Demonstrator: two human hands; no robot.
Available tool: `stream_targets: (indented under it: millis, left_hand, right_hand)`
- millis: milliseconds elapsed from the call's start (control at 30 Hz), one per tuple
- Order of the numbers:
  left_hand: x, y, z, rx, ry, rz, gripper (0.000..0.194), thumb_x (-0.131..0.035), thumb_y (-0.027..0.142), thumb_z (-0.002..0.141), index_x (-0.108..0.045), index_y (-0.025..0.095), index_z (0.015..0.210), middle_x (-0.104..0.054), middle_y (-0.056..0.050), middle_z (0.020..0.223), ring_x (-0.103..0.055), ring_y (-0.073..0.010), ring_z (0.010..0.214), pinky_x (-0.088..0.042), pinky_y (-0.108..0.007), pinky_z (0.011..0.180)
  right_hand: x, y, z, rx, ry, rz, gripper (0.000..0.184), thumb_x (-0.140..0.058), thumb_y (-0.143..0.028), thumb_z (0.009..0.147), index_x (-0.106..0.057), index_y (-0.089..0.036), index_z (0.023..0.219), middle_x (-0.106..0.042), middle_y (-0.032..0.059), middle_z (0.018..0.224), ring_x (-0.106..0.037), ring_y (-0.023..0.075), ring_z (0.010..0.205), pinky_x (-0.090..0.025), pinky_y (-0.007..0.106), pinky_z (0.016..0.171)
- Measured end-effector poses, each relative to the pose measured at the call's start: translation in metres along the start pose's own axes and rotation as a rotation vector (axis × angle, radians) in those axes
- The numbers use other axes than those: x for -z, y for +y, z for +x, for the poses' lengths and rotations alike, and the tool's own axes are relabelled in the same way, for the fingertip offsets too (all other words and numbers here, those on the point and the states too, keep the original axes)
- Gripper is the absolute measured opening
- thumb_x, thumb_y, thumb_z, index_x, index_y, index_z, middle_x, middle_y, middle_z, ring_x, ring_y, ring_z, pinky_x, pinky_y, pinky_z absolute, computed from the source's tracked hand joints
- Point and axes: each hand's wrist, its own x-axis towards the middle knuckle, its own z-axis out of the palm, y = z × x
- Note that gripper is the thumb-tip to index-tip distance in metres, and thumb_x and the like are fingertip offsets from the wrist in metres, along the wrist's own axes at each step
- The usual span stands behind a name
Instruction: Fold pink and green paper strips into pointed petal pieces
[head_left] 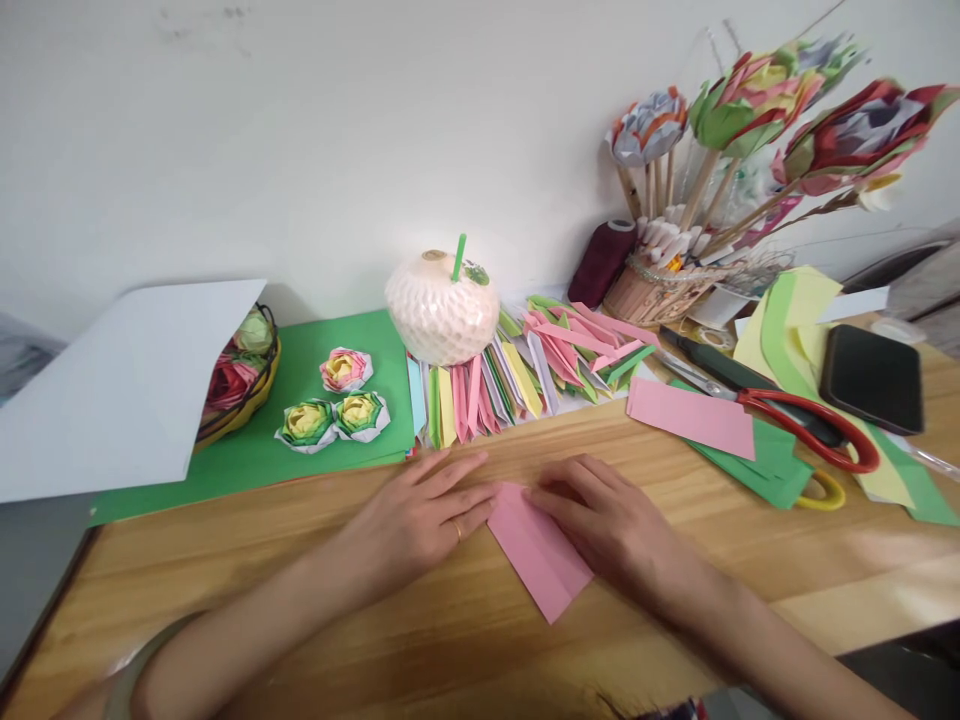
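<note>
Paper [540, 552], pink, lies under fingertips of 2 loosely open hands [420, 512]

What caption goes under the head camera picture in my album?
Left hand and right hand on creased pink paper, near three folded paper flowers on green paper.

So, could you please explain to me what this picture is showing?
No machine here: these are a person's bare hands, seen from a head-worn camera looking forward and down. The left hand and right hand touch a pink paper rectangle on the wooden table; whether either grips it is unclear. Farther back are colourful folded paper strips and a white textured ornament. Three small paper flowers sit left, on green sheets; red-handled scissors and a black phone lie right.
</note>
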Motion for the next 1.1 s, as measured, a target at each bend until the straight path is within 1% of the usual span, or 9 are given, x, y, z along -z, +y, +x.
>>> stream_targets:
  millis: [167,300,467,567,667,800,900,1000,1100]
  left_hand:
    - [-0.004,0.001,-0.002,0.014,0.011,-0.025,0.031,-0.035,0.009,0.096,-0.055,0.010,0.121,-0.060,-0.009,0.126,-0.038,-0.0273,0.131,-0.040,-0.050,0.100]
    - [-0.007,0.000,-0.004,0.022,-0.016,-0.065,0.033,-0.042,0.006,0.092,-0.054,0.010,0.122,-0.059,-0.009,0.127,-0.028,-0.0279,0.137,-0.036,-0.052,0.103]
    - [-0.005,-0.008,-0.008,0.039,-0.127,-0.172,0.055,-0.046,-0.005,0.079,-0.049,0.016,0.129,-0.051,-0.005,0.136,-0.008,-0.0279,0.142,-0.030,-0.057,0.106]
    - [-0.002,-0.012,-0.009,0.050,-0.199,-0.218,0.071,-0.047,-0.009,0.069,-0.046,0.024,0.132,-0.047,-0.002,0.140,-0.007,-0.0277,0.142,-0.027,-0.060,0.106]
    - [-0.002,-0.013,-0.010,0.054,-0.206,-0.233,0.076,-0.047,-0.012,0.065,-0.049,0.030,0.129,-0.044,0.001,0.142,-0.009,-0.0285,0.142,-0.026,-0.062,0.106]
    - [-0.004,-0.012,-0.010,0.045,-0.158,-0.216,0.072,-0.048,-0.011,0.067,-0.052,0.030,0.126,-0.045,0.001,0.142,-0.011,-0.0290,0.142,-0.026,-0.062,0.105]
    - [-0.003,-0.010,-0.009,0.040,-0.108,-0.159,0.059,-0.048,-0.005,0.075,-0.055,0.029,0.122,-0.046,-0.002,0.141,-0.021,-0.0290,0.139,-0.027,-0.061,0.104]
    - [0.002,-0.002,-0.003,0.041,0.088,-0.095,0.038,-0.042,0.003,0.088,-0.058,0.021,0.117,-0.058,-0.005,0.128,-0.040,-0.0253,0.128,-0.034,-0.051,0.102]
    - [0.009,0.012,0.006,0.039,0.320,-0.088,0.022,-0.043,0.009,0.094,-0.061,0.015,0.105,-0.069,-0.003,0.093,-0.058,-0.0163,0.094,-0.046,-0.031,0.083]
  right_hand:
    - [0.005,0.001,-0.015,-0.063,0.058,0.043,0.025,-0.041,-0.013,0.092,-0.062,-0.018,0.105,-0.059,0.0092,0.093,-0.054,0.0187,0.082,-0.048,0.032,0.068]
    - [0.011,-0.001,-0.027,-0.074,0.026,0.084,0.026,-0.042,-0.013,0.091,-0.061,-0.019,0.108,-0.061,0.0099,0.096,-0.056,0.0187,0.084,-0.049,0.032,0.069]
    - [0.017,-0.008,-0.039,-0.032,-0.037,0.128,0.032,-0.043,-0.011,0.088,-0.059,-0.022,0.113,-0.059,0.0102,0.103,-0.056,0.0211,0.090,-0.047,0.036,0.073]
    - [0.018,-0.011,-0.041,-0.036,-0.072,0.152,0.032,-0.044,-0.011,0.087,-0.058,-0.022,0.114,-0.059,0.0098,0.105,-0.054,0.0216,0.092,-0.046,0.037,0.074]
    - [0.016,-0.012,-0.041,-0.048,-0.070,0.162,0.029,-0.045,-0.011,0.088,-0.057,-0.022,0.112,-0.059,0.0090,0.104,-0.054,0.0209,0.091,-0.045,0.037,0.074]
    - [0.012,-0.013,-0.037,-0.045,-0.040,0.141,0.025,-0.044,-0.012,0.091,-0.058,-0.022,0.109,-0.060,0.0081,0.099,-0.054,0.0187,0.085,-0.044,0.033,0.070]
    - [0.011,-0.015,-0.033,-0.043,-0.036,0.124,0.023,-0.044,-0.016,0.092,-0.059,-0.021,0.109,-0.060,0.0089,0.100,-0.055,0.0184,0.085,-0.045,0.033,0.071]
    - [0.011,-0.018,-0.032,-0.064,-0.029,0.106,0.025,-0.046,-0.021,0.092,-0.058,-0.019,0.113,-0.061,0.0096,0.097,-0.057,0.0194,0.083,-0.046,0.033,0.070]
    - [0.011,-0.024,-0.031,-0.103,0.004,0.087,0.028,-0.046,-0.026,0.092,-0.057,-0.017,0.117,-0.063,0.0090,0.089,-0.057,0.0195,0.075,-0.047,0.032,0.063]
